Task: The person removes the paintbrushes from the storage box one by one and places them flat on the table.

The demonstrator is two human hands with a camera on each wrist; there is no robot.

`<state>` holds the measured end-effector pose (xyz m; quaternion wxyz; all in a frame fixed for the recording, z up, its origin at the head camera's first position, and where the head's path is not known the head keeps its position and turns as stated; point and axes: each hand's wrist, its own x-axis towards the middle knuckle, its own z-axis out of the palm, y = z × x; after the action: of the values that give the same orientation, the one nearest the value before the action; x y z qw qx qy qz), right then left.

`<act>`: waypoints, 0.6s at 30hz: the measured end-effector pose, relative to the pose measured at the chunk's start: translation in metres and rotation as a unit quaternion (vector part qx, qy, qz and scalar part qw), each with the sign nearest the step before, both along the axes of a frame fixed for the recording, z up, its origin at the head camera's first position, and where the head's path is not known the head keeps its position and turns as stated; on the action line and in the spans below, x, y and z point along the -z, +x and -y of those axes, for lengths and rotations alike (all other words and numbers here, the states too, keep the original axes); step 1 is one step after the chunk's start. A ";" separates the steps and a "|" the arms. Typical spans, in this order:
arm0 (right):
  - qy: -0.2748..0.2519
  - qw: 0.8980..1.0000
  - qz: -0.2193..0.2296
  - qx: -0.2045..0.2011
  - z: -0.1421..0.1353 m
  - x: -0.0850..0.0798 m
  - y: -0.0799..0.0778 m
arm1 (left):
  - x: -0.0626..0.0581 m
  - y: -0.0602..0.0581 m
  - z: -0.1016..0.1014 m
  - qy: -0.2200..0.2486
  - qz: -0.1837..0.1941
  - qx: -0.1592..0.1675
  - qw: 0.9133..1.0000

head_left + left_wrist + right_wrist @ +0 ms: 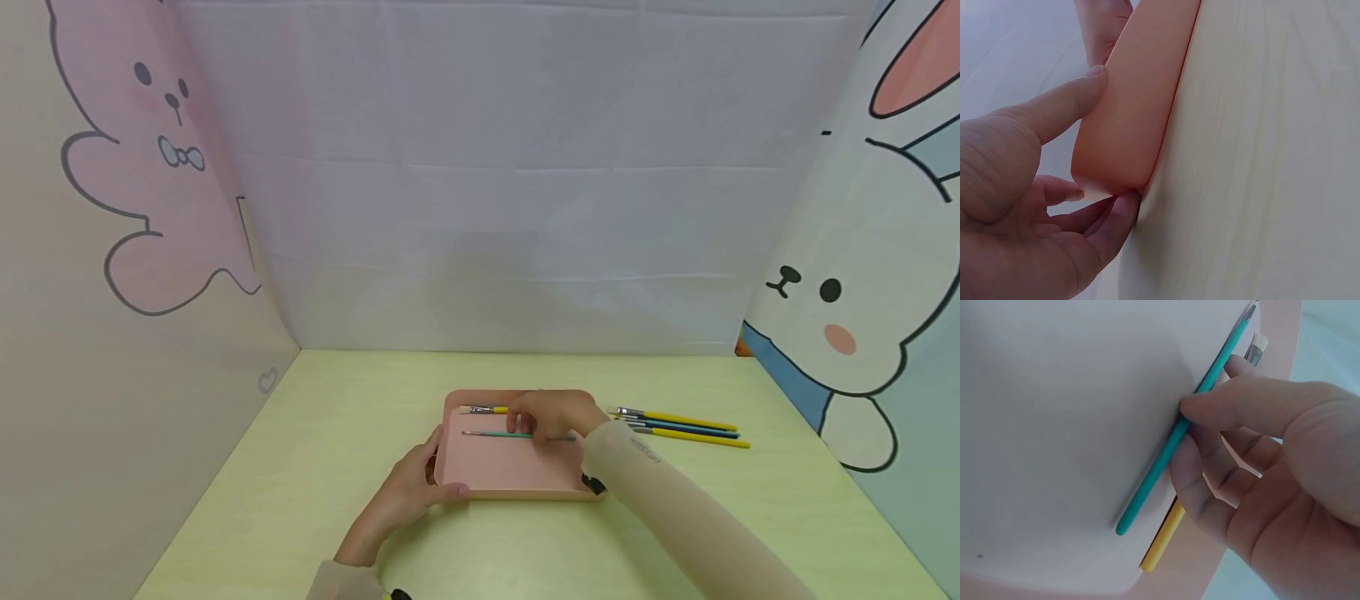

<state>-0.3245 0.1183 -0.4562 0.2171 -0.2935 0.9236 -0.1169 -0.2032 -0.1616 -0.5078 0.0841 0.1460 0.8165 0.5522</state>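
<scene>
A shallow pink tray [510,471] lies on the table. My left hand [408,486] grips its near left corner, thumb on the near side and fingers round the corner, as the left wrist view [1054,187] also shows. Inside the tray, my right hand [547,414] pinches a thin teal paintbrush [1159,464] between thumb and fingers, close over the tray floor. Behind it, along the far wall, lies a yellow-handled flat paintbrush [1165,540] with pale bristles, partly hidden by the right hand's fingers.
Several paintbrushes [697,427] with yellow, dark blue and teal handles lie side by side on the table, right of the tray. A pale backdrop [495,208] stands behind the table, with cartoon-printed panels at left and right.
</scene>
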 end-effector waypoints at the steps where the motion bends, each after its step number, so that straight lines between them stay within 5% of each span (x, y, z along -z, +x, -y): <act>1: -0.003 1.000 0.001 -0.003 0.000 0.000 0.000 | 0.001 0.000 0.000 -0.002 -0.001 0.000 1.000; 9: -0.014 1.000 -0.001 -0.021 -0.005 0.000 -0.001 | 0.001 0.000 0.000 -0.011 -0.004 -0.004 1.000; 18: -0.090 0.994 -0.026 -0.060 -0.032 -0.019 0.006 | 0.001 0.000 0.001 -0.032 -0.003 -0.006 0.999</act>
<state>-0.3184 0.1498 -0.4370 0.1721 -0.3694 0.8956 -0.1785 -0.2032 -0.1627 -0.5092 0.0832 0.1403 0.8347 0.5260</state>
